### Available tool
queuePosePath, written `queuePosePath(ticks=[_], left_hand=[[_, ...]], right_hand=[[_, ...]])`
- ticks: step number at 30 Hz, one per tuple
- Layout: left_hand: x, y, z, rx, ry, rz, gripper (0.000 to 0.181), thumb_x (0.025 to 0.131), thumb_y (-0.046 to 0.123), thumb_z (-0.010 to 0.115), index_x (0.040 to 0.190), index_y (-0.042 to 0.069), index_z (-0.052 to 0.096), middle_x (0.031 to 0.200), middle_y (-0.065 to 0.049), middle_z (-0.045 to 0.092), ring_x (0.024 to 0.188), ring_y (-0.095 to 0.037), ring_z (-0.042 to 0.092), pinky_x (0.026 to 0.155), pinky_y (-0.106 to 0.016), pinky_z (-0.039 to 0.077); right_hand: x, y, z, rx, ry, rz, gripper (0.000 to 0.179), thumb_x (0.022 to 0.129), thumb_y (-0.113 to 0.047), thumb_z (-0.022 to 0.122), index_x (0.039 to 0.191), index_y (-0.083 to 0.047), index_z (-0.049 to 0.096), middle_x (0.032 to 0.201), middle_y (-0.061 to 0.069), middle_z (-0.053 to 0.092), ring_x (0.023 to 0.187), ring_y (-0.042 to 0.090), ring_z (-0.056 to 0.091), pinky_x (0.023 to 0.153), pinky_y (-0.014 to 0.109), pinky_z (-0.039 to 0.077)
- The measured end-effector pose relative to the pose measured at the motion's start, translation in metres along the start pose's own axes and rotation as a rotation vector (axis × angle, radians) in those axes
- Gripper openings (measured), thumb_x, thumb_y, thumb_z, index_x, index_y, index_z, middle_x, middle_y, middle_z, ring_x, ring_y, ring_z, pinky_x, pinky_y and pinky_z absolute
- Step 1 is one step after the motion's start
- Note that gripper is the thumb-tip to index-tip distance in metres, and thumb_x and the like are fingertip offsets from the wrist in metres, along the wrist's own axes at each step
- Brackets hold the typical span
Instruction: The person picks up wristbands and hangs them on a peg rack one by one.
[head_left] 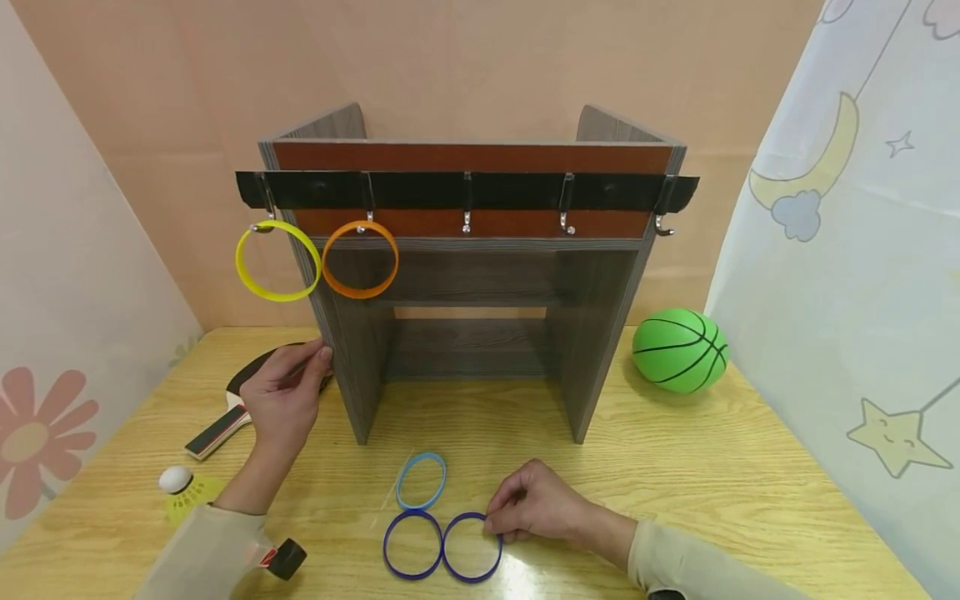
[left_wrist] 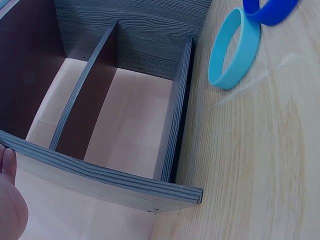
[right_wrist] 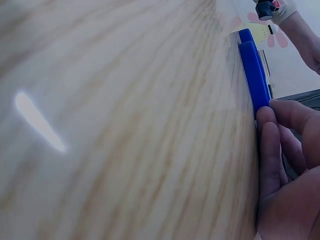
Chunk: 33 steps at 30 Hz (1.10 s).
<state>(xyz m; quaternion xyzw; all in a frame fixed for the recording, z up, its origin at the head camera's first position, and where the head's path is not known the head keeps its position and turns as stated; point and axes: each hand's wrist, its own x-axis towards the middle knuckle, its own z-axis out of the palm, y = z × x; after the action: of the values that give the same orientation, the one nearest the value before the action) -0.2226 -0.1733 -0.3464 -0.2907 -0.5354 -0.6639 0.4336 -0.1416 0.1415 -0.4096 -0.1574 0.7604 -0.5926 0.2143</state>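
Note:
My right hand [head_left: 536,502] pinches the right side of a dark blue silicone wristband [head_left: 447,560] between thumb and fingers, low at the tabletop. A second dark blue wristband [head_left: 386,554] lies against it on the left, and a light blue wristband [head_left: 400,483] lies behind that one. My left hand [head_left: 283,392] grips the front edge of the left side panel of a grey wooden shelf [head_left: 341,367]; in the left wrist view its fingertips [left_wrist: 8,162] are at that panel edge. A yellow wristband [head_left: 315,262] and an orange wristband [head_left: 393,268] hang from the two leftmost hooks.
A black strip [head_left: 517,192] with several metal hooks runs across the shelf's front. To the right sits a green ball [head_left: 678,350]. On the left lie a table tennis paddle [head_left: 217,432] and a yellow shuttlecock [head_left: 183,496]. Printed cloth walls stand at both sides.

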Motion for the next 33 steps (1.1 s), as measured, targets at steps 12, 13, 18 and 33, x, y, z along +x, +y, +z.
queuePosePath(ticks=[12, 13, 18, 33], left_hand=[[0.001, 0.002, -0.001, 0.086, -0.016, 0.002, 0.014, 0.077, -0.024, 0.062, 0.09, -0.022, 0.065, 0.083, -0.016, 0.068, 0.071, -0.014, 0.066, 0.067, -0.019, 0.055], [0.001, 0.002, -0.001, 0.088, -0.017, 0.002, 0.014, 0.077, -0.024, 0.062, 0.09, -0.022, 0.065, 0.083, -0.016, 0.068, 0.071, -0.014, 0.066, 0.067, -0.019, 0.055], [0.001, 0.002, -0.001, 0.094, -0.016, 0.005, 0.013, 0.077, -0.023, 0.063, 0.09, -0.022, 0.065, 0.083, -0.016, 0.068, 0.071, -0.013, 0.066, 0.067, -0.019, 0.055], [0.0, 0.002, -0.002, 0.121, -0.012, 0.002, 0.013, 0.076, -0.024, 0.063, 0.089, -0.021, 0.065, 0.082, -0.014, 0.068, 0.071, -0.012, 0.066, 0.067, -0.018, 0.055]], right_hand=[[-0.007, -0.001, -0.001, -0.061, 0.01, -0.053, 0.006, 0.08, -0.004, 0.071, 0.08, 0.002, 0.07, 0.067, 0.009, 0.066, 0.055, 0.014, 0.06, 0.048, 0.021, 0.052], [-0.007, -0.001, -0.001, -0.071, 0.009, -0.067, 0.005, 0.08, -0.004, 0.071, 0.08, 0.001, 0.07, 0.067, 0.008, 0.065, 0.055, 0.013, 0.059, 0.047, 0.021, 0.051], [-0.01, 0.0, -0.002, -0.103, 0.018, -0.113, 0.005, 0.083, -0.006, 0.069, 0.079, -0.002, 0.068, 0.068, 0.002, 0.062, 0.055, 0.011, 0.057, 0.044, 0.02, 0.047], [-0.025, -0.012, -0.035, 0.048, 0.012, -0.084, 0.004, 0.082, 0.005, 0.065, 0.079, 0.002, 0.064, 0.074, 0.016, 0.064, 0.063, 0.025, 0.065, 0.055, 0.034, 0.058]])
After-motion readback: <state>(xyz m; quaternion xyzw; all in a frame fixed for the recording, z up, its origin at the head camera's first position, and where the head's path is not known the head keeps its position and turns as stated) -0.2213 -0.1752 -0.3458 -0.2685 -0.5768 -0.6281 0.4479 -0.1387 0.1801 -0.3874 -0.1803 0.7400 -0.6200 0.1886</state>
